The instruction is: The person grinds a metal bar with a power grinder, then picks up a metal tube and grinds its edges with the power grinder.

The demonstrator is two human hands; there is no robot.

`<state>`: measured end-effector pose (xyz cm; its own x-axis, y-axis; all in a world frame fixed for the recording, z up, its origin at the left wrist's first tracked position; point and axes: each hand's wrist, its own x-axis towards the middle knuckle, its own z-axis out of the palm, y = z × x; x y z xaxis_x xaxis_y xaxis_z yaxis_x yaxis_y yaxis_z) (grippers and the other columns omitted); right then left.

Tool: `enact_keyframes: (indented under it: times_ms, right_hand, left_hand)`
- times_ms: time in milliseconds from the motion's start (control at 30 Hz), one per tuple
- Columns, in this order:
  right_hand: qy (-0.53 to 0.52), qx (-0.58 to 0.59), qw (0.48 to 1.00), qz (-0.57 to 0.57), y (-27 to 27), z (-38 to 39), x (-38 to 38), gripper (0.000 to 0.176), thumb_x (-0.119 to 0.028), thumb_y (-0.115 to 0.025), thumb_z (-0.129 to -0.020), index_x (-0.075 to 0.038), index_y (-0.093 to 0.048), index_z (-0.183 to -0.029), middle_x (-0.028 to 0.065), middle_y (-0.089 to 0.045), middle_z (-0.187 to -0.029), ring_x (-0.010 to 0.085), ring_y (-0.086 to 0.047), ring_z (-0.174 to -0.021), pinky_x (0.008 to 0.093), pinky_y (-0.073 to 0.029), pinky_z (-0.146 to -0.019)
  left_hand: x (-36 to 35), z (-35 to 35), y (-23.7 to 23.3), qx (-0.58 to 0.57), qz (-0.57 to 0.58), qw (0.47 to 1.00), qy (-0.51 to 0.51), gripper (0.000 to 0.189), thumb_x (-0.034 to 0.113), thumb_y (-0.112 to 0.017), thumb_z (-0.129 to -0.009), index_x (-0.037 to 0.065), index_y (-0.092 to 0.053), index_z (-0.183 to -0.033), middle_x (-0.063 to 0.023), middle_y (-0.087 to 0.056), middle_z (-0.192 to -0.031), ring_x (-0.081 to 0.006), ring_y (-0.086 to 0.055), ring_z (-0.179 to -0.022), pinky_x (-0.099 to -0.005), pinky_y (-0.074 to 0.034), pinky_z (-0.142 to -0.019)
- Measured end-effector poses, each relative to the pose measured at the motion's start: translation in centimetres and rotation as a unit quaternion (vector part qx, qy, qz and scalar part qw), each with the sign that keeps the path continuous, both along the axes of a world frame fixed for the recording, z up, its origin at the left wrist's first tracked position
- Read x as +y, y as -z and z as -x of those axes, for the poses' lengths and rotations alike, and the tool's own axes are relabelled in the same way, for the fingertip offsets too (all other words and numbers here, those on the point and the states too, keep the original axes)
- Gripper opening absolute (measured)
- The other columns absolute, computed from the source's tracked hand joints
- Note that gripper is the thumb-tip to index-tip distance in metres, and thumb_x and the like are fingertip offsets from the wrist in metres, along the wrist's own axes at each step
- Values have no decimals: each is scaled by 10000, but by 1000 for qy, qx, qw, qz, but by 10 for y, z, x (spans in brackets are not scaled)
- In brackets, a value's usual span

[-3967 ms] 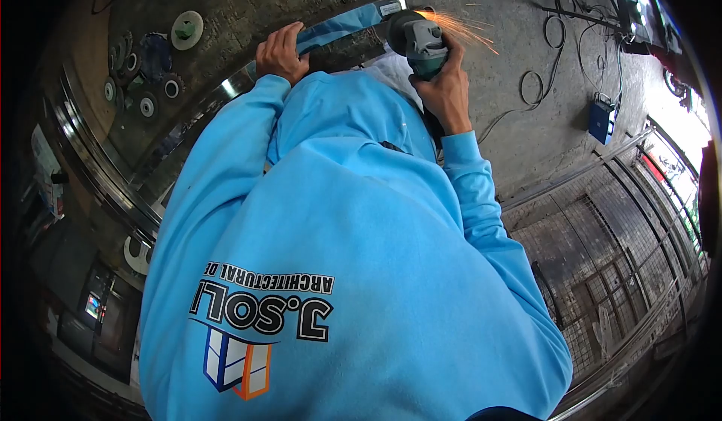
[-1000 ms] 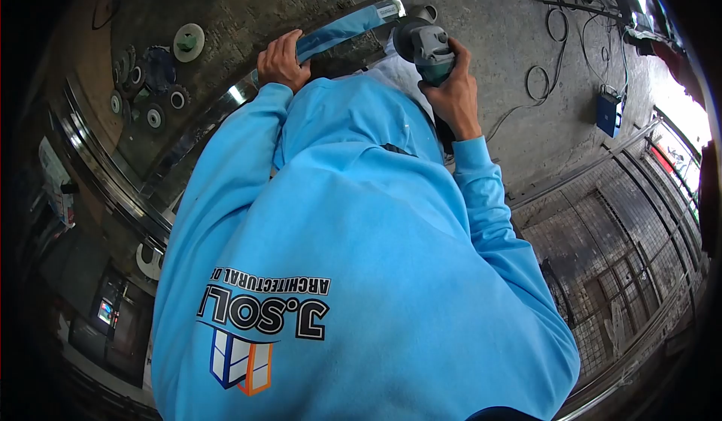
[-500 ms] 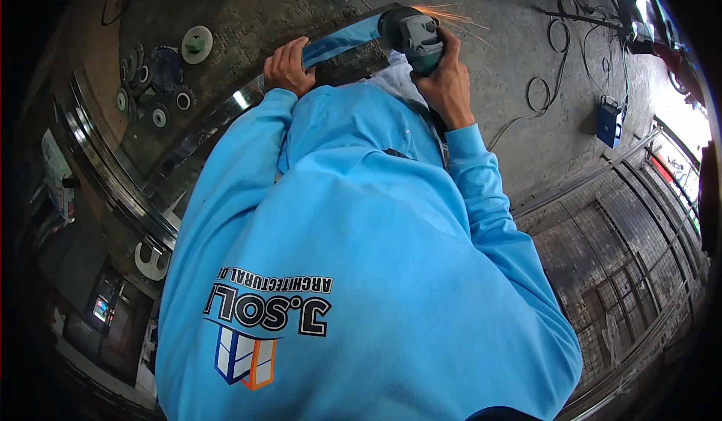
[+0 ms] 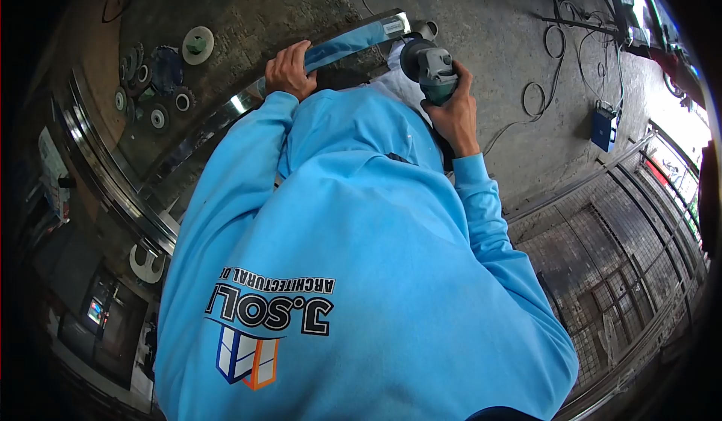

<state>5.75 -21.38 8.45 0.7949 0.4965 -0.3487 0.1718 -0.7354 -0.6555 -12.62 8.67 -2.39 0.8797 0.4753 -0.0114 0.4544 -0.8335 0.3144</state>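
My left hand [image 4: 288, 70] grips a long steel bar [image 4: 352, 39] wrapped in blue film, which runs up and to the right over the concrete floor. My right hand [image 4: 452, 110] is closed around the body of a grey-green angle grinder [image 4: 429, 61]. The grinder's head sits just right of and below the bar's labelled end, and no sparks show. My light blue hooded sweatshirt [image 4: 353, 271] fills the lower middle of the view and hides what lies under my arms.
Several grinding discs [image 4: 159, 75] lie on the floor at upper left. Polished steel frames [image 4: 113, 180] curve along the left. Cables [image 4: 541, 83] and a blue box [image 4: 603, 128] are on the floor at right, above wire-mesh panels [image 4: 624, 255].
Half a second ago the grinder was on the bar's end and throwing sparks. It has since moved right and down off the bar, and the sparks have stopped. My left hand keeps its grip.
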Motion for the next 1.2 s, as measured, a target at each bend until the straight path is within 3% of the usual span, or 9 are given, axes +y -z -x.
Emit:
enact_keyframes:
  times_ms: [300, 367, 500, 700, 767, 1200]
  right_hand:
    - [-27, -31, 999, -17, 3, -24, 28, 1022, -109, -889, -708, -182, -291, -1534, 271, -635, -1351, 488, -674, -1177, 536, -559, -1047]
    - [-46, -86, 994, -41, 3, -27, 32, 930, -121, -830, -752, -159, -299, -1514, 299, -697, -1206, 510, -704, -1058, 541, -577, -914]
    - [-57, -92, 993, -39, 6, -34, 38, 920, -124, -826, -760, -159, -299, -1514, 302, -700, -1194, 508, -706, -1051, 544, -578, -905]
    - [-56, -79, 994, -50, 7, -24, 21, 940, -112, -839, -743, -166, -302, -1513, 288, -687, -1248, 507, -701, -1088, 542, -579, -946]
    - [-36, -16, 999, -12, 10, -19, 11, 996, -96, -864, -731, -196, -279, -1531, 272, -643, -1335, 483, -683, -1161, 545, -572, -1019]
    - [-11, -24, 999, -31, 2, -22, 18, 989, -102, -880, -714, -189, -311, -1518, 280, -645, -1333, 489, -684, -1160, 539, -564, -1041]
  left_hand:
    - [-4, -2, 0, -2, -6, 1000, -1, 724, 183, -858, -741, 215, -566, -1402, -11, -656, -1375, -263, -629, -1252, -467, -496, -995]
    - [-6, 0, 0, -3, -5, 1000, -2, 730, 182, -859, -734, 215, -566, -1402, -11, -656, -1374, -263, -629, -1251, -468, -497, -992]
    - [-6, -1, 2, -21, -12, 1000, 1, 738, 170, -856, -711, 213, -576, -1393, -12, -665, -1358, -264, -636, -1239, -468, -499, -982]
    - [-3, 0, 3, -25, -5, 1000, -6, 729, 151, -850, -697, 203, -592, -1377, -13, -673, -1354, -265, -642, -1235, -466, -498, -981]
    - [-1, 1, 6, -24, -3, 1000, -6, 727, 148, -849, -696, 201, -594, -1375, -14, -673, -1358, -267, -643, -1237, -466, -497, -983]
    - [-7, 0, 7, -35, -6, 999, -5, 687, 132, -832, -720, 184, -594, -1362, -11, -676, -1363, -263, -639, -1257, -480, -494, -1009]
